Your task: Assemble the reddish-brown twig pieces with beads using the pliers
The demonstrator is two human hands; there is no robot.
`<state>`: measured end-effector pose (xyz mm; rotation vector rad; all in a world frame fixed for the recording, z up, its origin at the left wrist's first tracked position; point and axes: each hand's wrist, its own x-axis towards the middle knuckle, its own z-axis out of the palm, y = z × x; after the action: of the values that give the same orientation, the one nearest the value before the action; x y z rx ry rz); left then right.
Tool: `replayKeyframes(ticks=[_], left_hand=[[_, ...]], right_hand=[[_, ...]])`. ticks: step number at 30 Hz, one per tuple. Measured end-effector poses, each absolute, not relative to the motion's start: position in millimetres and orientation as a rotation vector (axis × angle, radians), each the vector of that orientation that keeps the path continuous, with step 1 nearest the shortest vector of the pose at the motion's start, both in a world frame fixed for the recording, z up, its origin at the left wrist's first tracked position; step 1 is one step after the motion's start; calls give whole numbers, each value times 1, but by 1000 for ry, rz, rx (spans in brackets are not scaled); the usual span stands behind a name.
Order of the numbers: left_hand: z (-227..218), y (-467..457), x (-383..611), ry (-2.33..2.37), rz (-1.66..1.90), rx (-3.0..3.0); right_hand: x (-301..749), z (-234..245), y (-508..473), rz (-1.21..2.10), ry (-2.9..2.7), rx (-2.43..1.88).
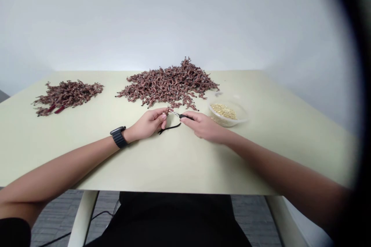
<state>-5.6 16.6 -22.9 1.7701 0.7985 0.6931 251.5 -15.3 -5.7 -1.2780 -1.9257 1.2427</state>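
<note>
My left hand rests on the pale table with its fingers pinched on a small reddish-brown piece, a black cord trailing under it. My right hand is closed on a small black-handled plier-like tool whose metal tip meets that piece. Just behind both hands lies a large heap of the same reddish-brown pieces. A clear bowl of small yellowish bits stands right beside my right hand. A black watch is on my left wrist.
A smaller heap of reddish-brown pieces lies at the far left of the table. A white wall rises behind the table. Below the front edge I see a table leg, a cable and grey floor.
</note>
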Motion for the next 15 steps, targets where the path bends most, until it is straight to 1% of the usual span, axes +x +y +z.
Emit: replayKeyframes(ticks=[3,5,6,8,12,15], left_hand=[[-21,16,-7,801,704,1836],[-21,17,-7,800,701,1815],[-22,17,-7,797,700,1778],[-25,20,-6,780,702,1674],[-28,24,-4,741,733,1511],[-26,24,-4,749,724,1478]], right_hand=[[251,-3,-14,1659,-1680,-1225],[251,-3,-13,1736,-1634,-1199],[251,-3,-13,1691,-1667,-1217],[251,-4,-14,1411,-1829,-1294],[251,-8,-17,520,-2147,-1337],[253,-14,-15,72,-2285,-1311]])
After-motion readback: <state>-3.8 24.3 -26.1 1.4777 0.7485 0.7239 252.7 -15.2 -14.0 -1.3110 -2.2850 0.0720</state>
